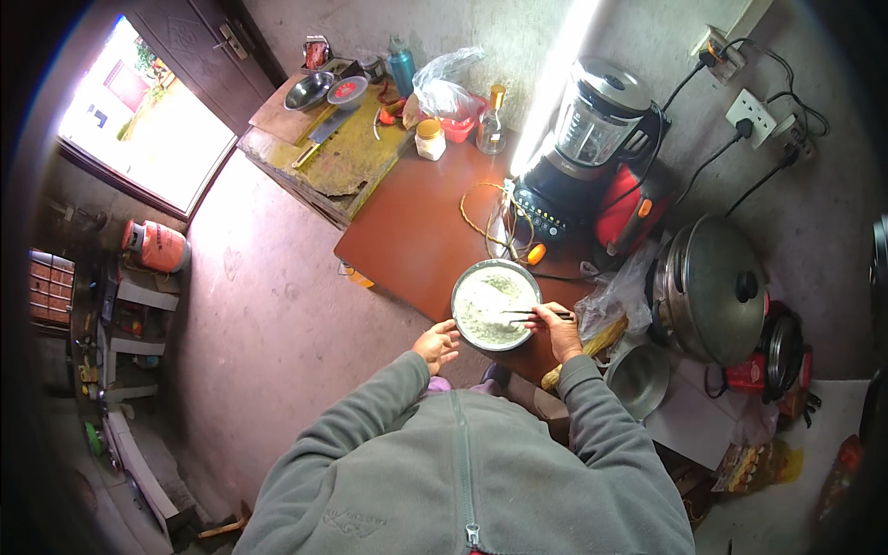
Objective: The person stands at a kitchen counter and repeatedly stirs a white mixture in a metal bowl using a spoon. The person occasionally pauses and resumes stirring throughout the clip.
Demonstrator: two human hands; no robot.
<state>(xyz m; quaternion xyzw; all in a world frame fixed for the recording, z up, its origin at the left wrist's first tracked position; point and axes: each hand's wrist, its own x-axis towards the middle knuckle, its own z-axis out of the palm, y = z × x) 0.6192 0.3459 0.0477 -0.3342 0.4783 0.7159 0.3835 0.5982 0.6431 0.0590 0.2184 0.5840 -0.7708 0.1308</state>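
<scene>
A round bowl (455, 295) of white flour or a floury mix (489, 295) sits near the front edge of the reddish-brown table (409, 229). My right hand (560, 334) grips a pair of dark chopsticks (531, 317) at the bowl's right side, their tips down at the white mix. At the lower left of the rim is my left hand (437, 345), palm partly turned up and fingers apart, holding nothing. Its fingertips are close to the bowl; whether they touch it I cannot tell.
Behind the bowl lie a looped cord (485, 239) and a blender (583, 139). A large lidded pot (714, 291) and an empty metal pan (635, 381) stand to the right. Farther left, a cleaver (333, 126) rests on a worn wooden surface near a glass bottle (491, 128).
</scene>
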